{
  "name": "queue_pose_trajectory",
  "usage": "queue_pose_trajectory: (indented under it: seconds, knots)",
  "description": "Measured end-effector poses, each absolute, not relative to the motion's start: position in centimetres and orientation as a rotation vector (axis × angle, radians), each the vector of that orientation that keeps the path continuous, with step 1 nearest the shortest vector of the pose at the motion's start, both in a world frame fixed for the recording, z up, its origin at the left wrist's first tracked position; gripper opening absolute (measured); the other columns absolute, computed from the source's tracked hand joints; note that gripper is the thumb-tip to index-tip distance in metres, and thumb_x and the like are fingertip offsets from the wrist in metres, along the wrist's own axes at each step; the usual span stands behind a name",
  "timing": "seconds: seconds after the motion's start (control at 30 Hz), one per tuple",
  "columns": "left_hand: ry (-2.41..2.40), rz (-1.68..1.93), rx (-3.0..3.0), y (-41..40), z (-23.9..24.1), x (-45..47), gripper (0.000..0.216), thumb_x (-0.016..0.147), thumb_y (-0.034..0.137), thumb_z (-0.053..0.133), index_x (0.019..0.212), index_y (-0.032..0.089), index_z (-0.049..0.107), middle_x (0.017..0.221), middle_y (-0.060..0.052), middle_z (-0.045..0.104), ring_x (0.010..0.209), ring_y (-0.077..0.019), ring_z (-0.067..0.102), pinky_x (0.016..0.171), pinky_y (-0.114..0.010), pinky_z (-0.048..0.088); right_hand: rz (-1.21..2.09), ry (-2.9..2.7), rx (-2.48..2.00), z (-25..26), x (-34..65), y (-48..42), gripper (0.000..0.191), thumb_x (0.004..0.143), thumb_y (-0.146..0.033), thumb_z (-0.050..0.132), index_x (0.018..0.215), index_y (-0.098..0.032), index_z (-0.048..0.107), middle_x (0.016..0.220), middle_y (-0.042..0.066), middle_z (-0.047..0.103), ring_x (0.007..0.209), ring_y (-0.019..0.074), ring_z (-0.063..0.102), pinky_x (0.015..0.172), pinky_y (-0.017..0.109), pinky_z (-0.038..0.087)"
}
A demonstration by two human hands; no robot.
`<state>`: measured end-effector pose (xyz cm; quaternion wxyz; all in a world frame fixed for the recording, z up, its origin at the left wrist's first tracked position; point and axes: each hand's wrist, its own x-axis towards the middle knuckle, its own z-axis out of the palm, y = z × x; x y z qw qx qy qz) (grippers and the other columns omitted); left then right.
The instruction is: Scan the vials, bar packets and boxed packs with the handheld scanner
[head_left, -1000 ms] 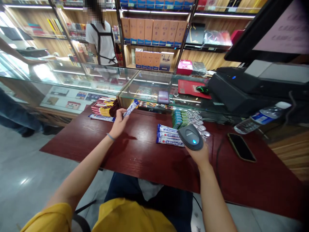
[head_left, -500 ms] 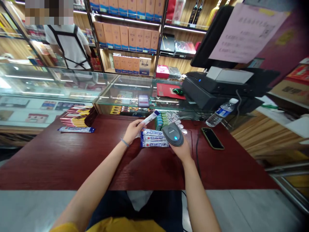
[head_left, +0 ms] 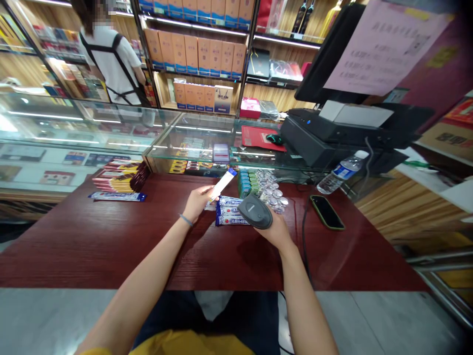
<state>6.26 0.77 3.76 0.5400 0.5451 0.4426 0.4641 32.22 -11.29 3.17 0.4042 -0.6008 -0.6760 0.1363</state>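
Head view: phone [head_left: 326, 212], bottle [head_left: 342, 172] right of scanner [head_left: 254, 211].

Retail shop, seen from behind the cashier's desk. Lit wooden wall shelves [head_left: 284, 42] w/ rows of orange-brown cartons [head_left: 195, 49]. Long glass display cases [head_left: 111, 130] w/ goods laid out inside; black till unit w/ monitor [head_left: 318, 133] sits on top. Over the dark red wooden desk [head_left: 92, 241]: grey handheld barcode scanner [head_left: 254, 211], stacked red-and-yellow packs [head_left: 120, 178], blue-and-white wrapped snack bars [head_left: 229, 217]. Person in white shirt & black apron straps [head_left: 109, 59] by the shelves.
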Motion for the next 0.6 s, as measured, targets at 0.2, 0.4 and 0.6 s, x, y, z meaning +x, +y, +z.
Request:
queue_pose_trajectory:
  seconds: [0.2,0.4,0.6]
  knots:
    - [0.944,1.115,1.257,0.6,3.4,6.1,0.054,0.073,0.057,0.081,0.104,0.013,0.077,0.077,-0.005,0.073,0.067,-0.0160,0.064,0.061,-0.026,0.050,0.374,-1.627,-1.494,2.2,32.9,-11.0,0.058,0.073,-0.035,0.080,0.128,-0.023,0.064,0.101,0.008,0.081,0.095,0.0313,0.078,0.082,0.039,0.062]
    - [0.880,1.133,1.315,0.6,3.1,6.1,0.060,0.083,0.060,0.072,0.123,0.016,0.067,0.105,-0.010,0.077,0.074,-0.0180,0.071,0.063,-0.029,0.056,0.216,-1.454,-1.472,1.6,33.8,-10.8,0.058,0.071,-0.033,0.079,0.126,-0.022,0.064,0.099,0.008,0.080,0.097,0.0294,0.077,0.087,0.040,0.062]
    - [0.829,1.165,2.039,-0.7,2.7,7.1,0.037,0.103,0.041,0.052,0.128,0.022,0.071,0.118,-0.009,0.074,0.105,-0.0216,0.069,0.098,-0.039,0.055,0.025,-1.211,-1.458,1.2,35.0,-10.2,0.052,0.070,-0.036,0.081,0.116,-0.017,0.065,0.099,0.012,0.078,0.090,0.0281,0.076,0.086,0.042,0.062]
